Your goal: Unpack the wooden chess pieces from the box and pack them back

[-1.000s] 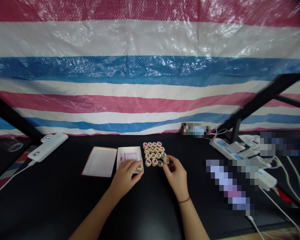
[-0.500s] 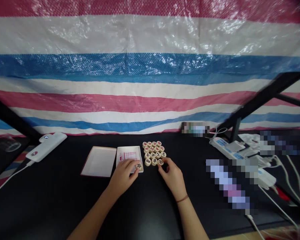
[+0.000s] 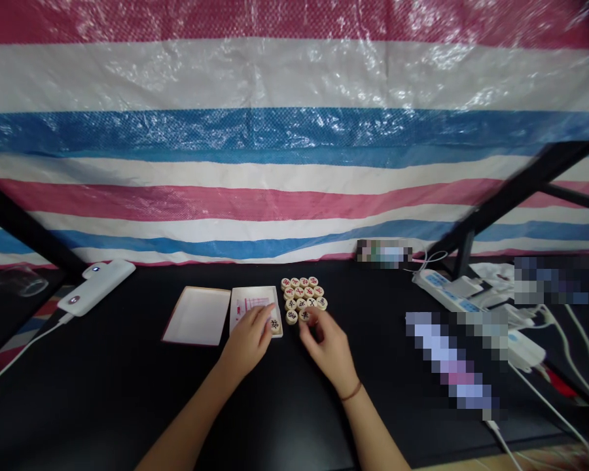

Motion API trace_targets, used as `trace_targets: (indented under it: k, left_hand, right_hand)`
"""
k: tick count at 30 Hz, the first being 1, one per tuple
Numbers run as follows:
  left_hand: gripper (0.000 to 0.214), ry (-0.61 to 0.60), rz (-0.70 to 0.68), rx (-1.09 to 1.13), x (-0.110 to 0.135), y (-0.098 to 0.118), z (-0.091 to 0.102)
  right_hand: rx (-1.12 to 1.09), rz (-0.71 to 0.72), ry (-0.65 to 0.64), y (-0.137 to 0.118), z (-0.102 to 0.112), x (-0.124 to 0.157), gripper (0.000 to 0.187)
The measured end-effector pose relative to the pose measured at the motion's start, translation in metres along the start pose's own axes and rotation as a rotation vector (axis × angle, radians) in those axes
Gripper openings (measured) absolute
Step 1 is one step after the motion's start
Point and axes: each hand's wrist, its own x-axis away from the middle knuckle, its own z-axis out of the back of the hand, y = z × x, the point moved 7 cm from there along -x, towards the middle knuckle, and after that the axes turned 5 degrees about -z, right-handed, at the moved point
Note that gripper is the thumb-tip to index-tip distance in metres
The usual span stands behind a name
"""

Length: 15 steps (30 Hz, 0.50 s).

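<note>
Round cream xiangqi pieces point(image 3: 302, 292) with red or black characters stand in rows on the black table. My right hand point(image 3: 328, 347) is at the nearest row, thumb and fingers curled round a black-lettered xiangqi piece point(image 3: 303, 315); its fingers hide the row's right end. Left of the rows sits an open white box point(image 3: 256, 292) with a pink-printed sheet inside. Over this box my left hand point(image 3: 248, 337) hovers, thumb and forefinger apart. Just beyond its fingers, a black-lettered piece point(image 3: 275, 325) lies in the box's near right corner.
The box lid point(image 3: 196, 315) lies inside up at the left. A white power strip point(image 3: 95, 286) and a clear cup point(image 3: 22, 280) are farther left. On the right are another power strip point(image 3: 442, 291), cables and blurred objects. Striped plastic sheeting point(image 3: 285, 196) hangs behind.
My right hand has moved left along the nearest row, from its right-end piece to the one beside it. My left forefinger has lifted off the piece in the box corner.
</note>
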Motion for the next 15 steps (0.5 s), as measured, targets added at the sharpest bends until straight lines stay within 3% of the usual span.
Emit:
trace_targets:
  k: [3,5,11,15]
  left_hand:
    - [0.027,-0.063,0.006,-0.100,-0.002,0.000,-0.009]
    - [0.021,-0.094,0.005,-0.140,-0.001,0.002,-0.012]
    - [0.017,-0.140,-0.017,-0.085,-0.001,0.008,-0.011]
    - [0.021,-0.149,0.005,0.064,-0.002,0.009,-0.009]
  right_hand:
    - [0.044,0.089,-0.238,-0.020,-0.029,0.006,0.039]
    - [0.084,0.114,-0.305,-0.026,-0.042,0.010,0.044]
    - [0.106,0.107,-0.297,-0.022,-0.050,0.011,0.044]
    - [0.071,0.089,-0.313,-0.020,-0.050,0.011,0.045]
